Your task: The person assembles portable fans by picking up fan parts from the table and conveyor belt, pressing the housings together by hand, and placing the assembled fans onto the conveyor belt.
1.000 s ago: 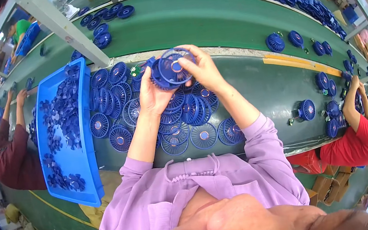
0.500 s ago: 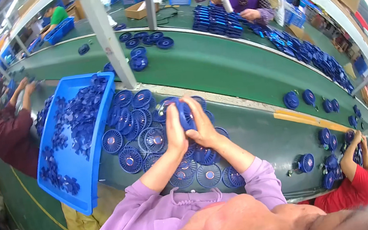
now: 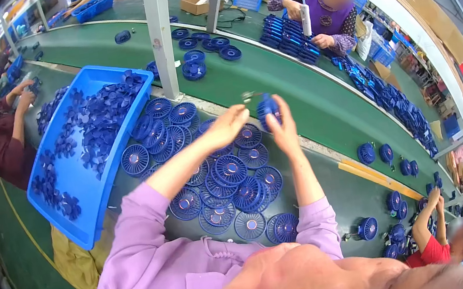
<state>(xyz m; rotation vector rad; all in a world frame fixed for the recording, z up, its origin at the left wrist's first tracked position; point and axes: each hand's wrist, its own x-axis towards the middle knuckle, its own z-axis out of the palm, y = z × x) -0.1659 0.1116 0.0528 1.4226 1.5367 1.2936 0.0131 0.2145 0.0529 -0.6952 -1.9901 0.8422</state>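
Observation:
My right hand (image 3: pixel 283 129) is raised above the bench and grips a small dark blue round fan part (image 3: pixel 268 108) by its edge. My left hand (image 3: pixel 228 125) is beside it, fingers spread, holding nothing; thin wires (image 3: pixel 248 95) show just above its fingertips. Under both hands lies a heap of several blue round fan grilles (image 3: pixel 230 179) on the green bench (image 3: pixel 331 190). A blue tray (image 3: pixel 82 190) full of blue fan blades stands to the left of the heap.
A grey post (image 3: pixel 160 37) rises behind the tray. A green conveyor belt (image 3: pixel 296 101) carries more blue fan parts. A person in purple works across the belt, one in dark red at left, one in red at lower right.
My hands have parted: they were pressed together on a grille over the heap, and now the right one lifts a blue part while the left has opened. The view has swung right.

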